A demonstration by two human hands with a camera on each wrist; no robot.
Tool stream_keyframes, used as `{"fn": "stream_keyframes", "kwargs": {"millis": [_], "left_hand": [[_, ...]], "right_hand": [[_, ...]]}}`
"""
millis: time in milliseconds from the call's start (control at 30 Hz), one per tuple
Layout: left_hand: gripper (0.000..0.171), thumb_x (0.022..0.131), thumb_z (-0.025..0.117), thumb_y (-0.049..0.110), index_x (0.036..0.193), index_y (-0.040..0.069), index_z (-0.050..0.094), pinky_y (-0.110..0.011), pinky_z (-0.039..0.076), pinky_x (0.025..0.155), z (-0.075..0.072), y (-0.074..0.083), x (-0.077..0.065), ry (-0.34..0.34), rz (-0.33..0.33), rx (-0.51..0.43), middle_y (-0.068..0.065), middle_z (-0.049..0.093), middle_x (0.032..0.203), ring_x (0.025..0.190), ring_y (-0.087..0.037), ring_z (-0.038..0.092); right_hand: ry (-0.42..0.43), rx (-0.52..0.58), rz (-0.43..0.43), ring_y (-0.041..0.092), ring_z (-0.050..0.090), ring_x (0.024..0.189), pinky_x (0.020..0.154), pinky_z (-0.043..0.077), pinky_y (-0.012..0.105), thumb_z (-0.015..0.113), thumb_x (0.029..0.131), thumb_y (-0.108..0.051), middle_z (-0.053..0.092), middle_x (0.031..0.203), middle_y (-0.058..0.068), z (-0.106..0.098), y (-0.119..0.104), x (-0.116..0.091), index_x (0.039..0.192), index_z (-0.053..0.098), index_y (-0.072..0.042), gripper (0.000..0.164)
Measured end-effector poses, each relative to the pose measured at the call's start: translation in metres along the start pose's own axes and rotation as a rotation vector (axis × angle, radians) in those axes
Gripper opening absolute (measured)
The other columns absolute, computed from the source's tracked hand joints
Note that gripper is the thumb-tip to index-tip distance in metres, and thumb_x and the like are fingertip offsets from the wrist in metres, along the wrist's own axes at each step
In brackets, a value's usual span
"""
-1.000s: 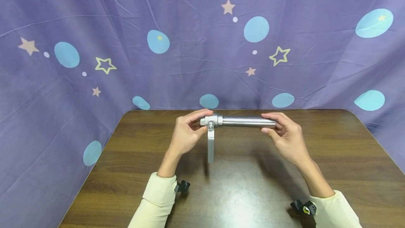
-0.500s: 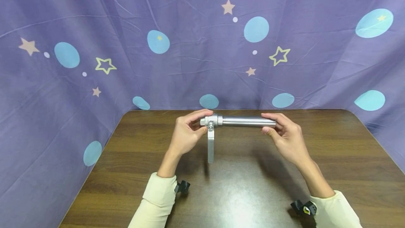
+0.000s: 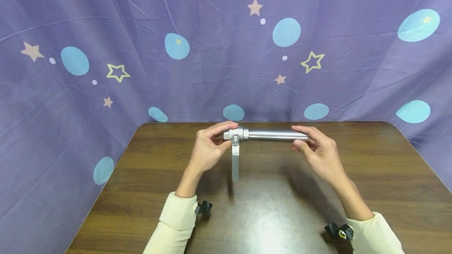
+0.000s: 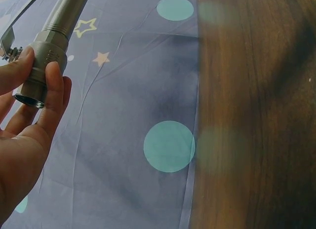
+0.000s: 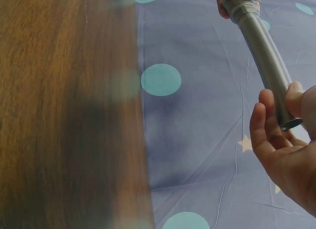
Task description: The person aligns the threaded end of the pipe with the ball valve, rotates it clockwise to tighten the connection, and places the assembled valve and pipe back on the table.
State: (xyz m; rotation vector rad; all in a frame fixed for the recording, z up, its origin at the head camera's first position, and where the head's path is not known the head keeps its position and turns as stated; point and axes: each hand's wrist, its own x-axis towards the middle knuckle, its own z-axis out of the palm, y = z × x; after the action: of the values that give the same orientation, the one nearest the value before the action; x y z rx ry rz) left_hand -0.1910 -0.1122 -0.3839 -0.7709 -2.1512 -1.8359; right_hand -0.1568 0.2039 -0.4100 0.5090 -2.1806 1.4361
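Observation:
A silver ball valve (image 3: 238, 133) is joined to a straight metal pipe (image 3: 272, 135), and the two are held level above the table. My left hand (image 3: 208, 150) grips the valve body, thumb in front and fingers behind; its open threaded end shows in the left wrist view. The valve's flat lever handle (image 3: 235, 164) points toward me, crosswise to the pipe. At the pipe's free end, my right hand (image 3: 323, 154) pinches it between thumb and fingers. The hollow pipe mouth (image 5: 291, 124) faces the palm in the right wrist view.
A brown wooden table (image 3: 141, 191) lies beneath, with shadows of the hands and lever on it. Behind and to the left hangs a purple curtain (image 3: 212, 81) with stars and blue dots, meeting the table's far edge. Black wrist cameras (image 3: 203, 208) sit on both sleeves.
My right thumb has shifted slightly along the pipe's near side, with another fingertip showing beneath it. The valve, pipe and left hand keep their places.

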Motion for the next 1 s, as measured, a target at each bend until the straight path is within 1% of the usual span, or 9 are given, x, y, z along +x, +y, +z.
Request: {"fn": "stream_keyframes", "kwargs": {"millis": [167, 267, 333, 433, 500, 667, 800, 900, 1000], "left_hand": [[0.051, 0.078, 0.069, -0.025, 0.125, -0.006, 0.075, -0.043, 0.066, 0.1, 0.0001, 0.0007, 0.0, 0.0, -0.002, 0.003, -0.022, 0.074, 0.134, 0.118, -0.023, 0.073], [0.051, 0.078, 0.069, -0.025, 0.125, -0.006, 0.075, -0.044, 0.065, 0.101, 0.0003, 0.0011, 0.0, -0.001, -0.001, 0.0, -0.022, 0.074, 0.134, 0.118, -0.025, 0.072], [0.051, 0.078, 0.069, -0.025, 0.125, -0.006, 0.075, -0.044, 0.065, 0.101, 0.0004, 0.0009, 0.0, 0.0, -0.001, -0.002, -0.021, 0.074, 0.134, 0.119, -0.026, 0.072], [0.05, 0.079, 0.069, -0.025, 0.125, -0.006, 0.075, -0.045, 0.065, 0.102, 0.0005, 0.0008, 0.0, 0.001, 0.003, -0.002, -0.022, 0.074, 0.134, 0.12, -0.031, 0.072], [0.05, 0.079, 0.069, -0.025, 0.125, -0.006, 0.075, -0.045, 0.065, 0.102, 0.0008, 0.0003, 0.0, 0.001, 0.004, -0.002, -0.022, 0.074, 0.134, 0.121, -0.034, 0.072], [0.05, 0.079, 0.069, -0.024, 0.125, -0.006, 0.075, -0.043, 0.065, 0.102, 0.001, 0.0005, -0.0004, 0.004, 0.007, 0.002, -0.022, 0.074, 0.133, 0.12, -0.032, 0.073], [0.049, 0.079, 0.07, -0.024, 0.124, -0.006, 0.076, -0.045, 0.065, 0.101, 0.0008, 0.0009, -0.0006, 0.009, 0.01, 0.006, -0.022, 0.075, 0.132, 0.118, -0.026, 0.073], [0.049, 0.079, 0.07, -0.024, 0.124, -0.005, 0.076, -0.047, 0.065, 0.101, 0.0007, 0.0011, -0.0005, 0.012, 0.009, 0.006, -0.021, 0.075, 0.132, 0.117, -0.025, 0.073], [0.05, 0.079, 0.07, -0.024, 0.124, -0.005, 0.076, -0.046, 0.065, 0.1, 0.0007, 0.0006, -0.0002, 0.008, 0.006, 0.006, -0.021, 0.075, 0.132, 0.117, -0.024, 0.073]], "right_hand": [[-0.006, -0.02, 0.002, 0.002, 0.073, 0.071, 0.066, 0.059, 0.01, 0.07, 0.093, 0.014, 0.076, 0.078, 0.015, -0.0005, 0.0004, -0.0004, 0.131, 0.071, 0.003, 0.04], [-0.007, -0.01, 0.01, 0.002, 0.074, 0.072, 0.068, 0.061, 0.011, 0.07, 0.094, 0.013, 0.077, 0.08, 0.014, -0.0002, 0.0002, -0.0006, 0.131, 0.07, 0.004, 0.039], [-0.006, 0.016, 0.013, 0.001, 0.075, 0.074, 0.071, 0.063, 0.012, 0.069, 0.094, 0.014, 0.078, 0.086, 0.008, 0.0005, 0.0002, -0.0007, 0.132, 0.07, 0.006, 0.038], [0.005, 0.074, 0.001, 0.0, 0.076, 0.079, 0.074, 0.066, 0.016, 0.068, 0.094, 0.017, 0.076, 0.102, -0.004, 0.0021, -0.0002, -0.0003, 0.132, 0.069, 0.008, 0.04], [0.012, 0.107, -0.009, 0.001, 0.076, 0.082, 0.076, 0.067, 0.019, 0.068, 0.092, 0.019, 0.072, 0.112, -0.005, 0.0028, -0.0007, -0.0001, 0.133, 0.069, 0.008, 0.042], [0.023, 0.098, 0.001, -0.002, 0.072, 0.094, 0.081, 0.066, 0.017, 0.075, 0.086, 0.02, 0.064, 0.128, 0.0, 0.0028, -0.0027, -0.0008, 0.136, 0.069, 0.005, 0.053], [0.017, 0.096, 0.014, -0.003, 0.071, 0.096, 0.083, 0.066, 0.016, 0.077, 0.083, 0.021, 0.062, 0.127, -0.005, 0.0033, -0.0028, -0.0013, 0.137, 0.068, 0.004, 0.057], [0.024, 0.095, 0.01, -0.004, 0.073, 0.095, 0.08, 0.066, 0.015, 0.076, 0.083, 0.023, 0.063, 0.123, -0.007, 0.004, -0.0023, -0.0011, 0.135, 0.068, 0.006, 0.056], [0.036, 0.072, 0.0, -0.005, 0.073, 0.092, 0.072, 0.064, 0.012, 0.076, 0.082, 0.024, 0.064, 0.119, -0.01, 0.0041, -0.0015, -0.0011, 0.132, 0.069, 0.006, 0.054]]}}
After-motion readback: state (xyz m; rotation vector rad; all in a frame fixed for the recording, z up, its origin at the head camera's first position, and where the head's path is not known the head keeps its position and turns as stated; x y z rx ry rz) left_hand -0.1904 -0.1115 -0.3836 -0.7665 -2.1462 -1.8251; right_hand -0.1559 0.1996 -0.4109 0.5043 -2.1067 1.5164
